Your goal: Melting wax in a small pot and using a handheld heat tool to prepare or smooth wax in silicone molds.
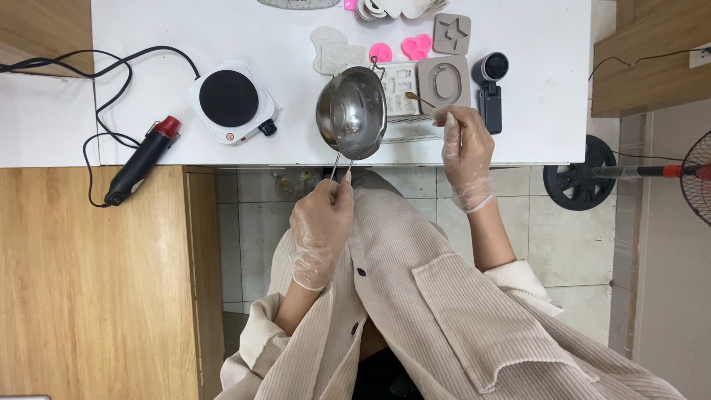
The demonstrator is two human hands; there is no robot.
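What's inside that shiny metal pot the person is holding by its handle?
The metal pot in the left hand shows a bare, shiny inside; whether clear liquid lies at the bottom cannot be told. It hides part of the white table and the edge of a pale mould.

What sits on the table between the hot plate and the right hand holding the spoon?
In the head view, the steel melting pot lies between the hot plate and the right hand; the left hand holds its handle.

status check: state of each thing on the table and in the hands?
left hand: gloved, gripping pot handle
metal pot: held tilted above table edge
right hand: gloved, holding spoon
spoon: over grey moulds
oval mould: flat on table
hot plate: bare, nothing on it
heat gun: lying at table edge
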